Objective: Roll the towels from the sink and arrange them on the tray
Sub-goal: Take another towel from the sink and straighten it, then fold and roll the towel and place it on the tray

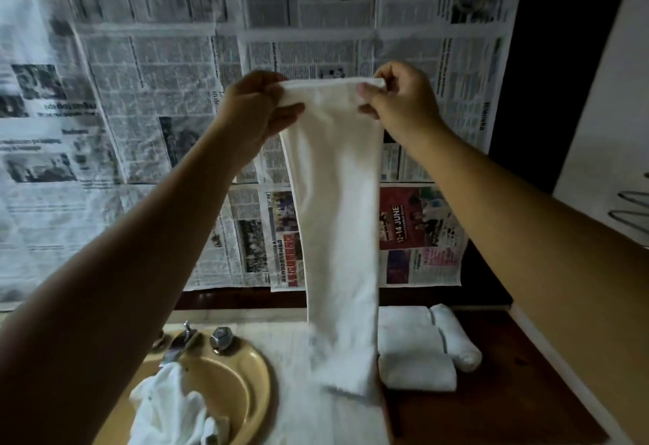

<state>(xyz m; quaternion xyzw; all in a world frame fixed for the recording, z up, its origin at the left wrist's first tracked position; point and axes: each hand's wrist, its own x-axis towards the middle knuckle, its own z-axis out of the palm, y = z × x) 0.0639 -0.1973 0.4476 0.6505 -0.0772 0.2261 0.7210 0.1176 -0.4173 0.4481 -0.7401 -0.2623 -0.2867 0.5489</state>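
White towel (337, 216), folded long and narrow, is held up over the worktop (509, 392) and hangs straight down. Its top left corner is pinched by the left hand (258, 107) between thumb and fingers; its top right corner is pinched the same way by the right hand (397, 100). Its lower end reaches a white cloth (291, 356) spread just right of the sink (258, 371); contact cannot be told. Crumpled towels (168, 406) are seen in the sink at the worktop's near left. Rolled towels (456, 339) are laid together toward the back edge, right of the hanging towel. The wall behind is covered with newspaper (140, 75).
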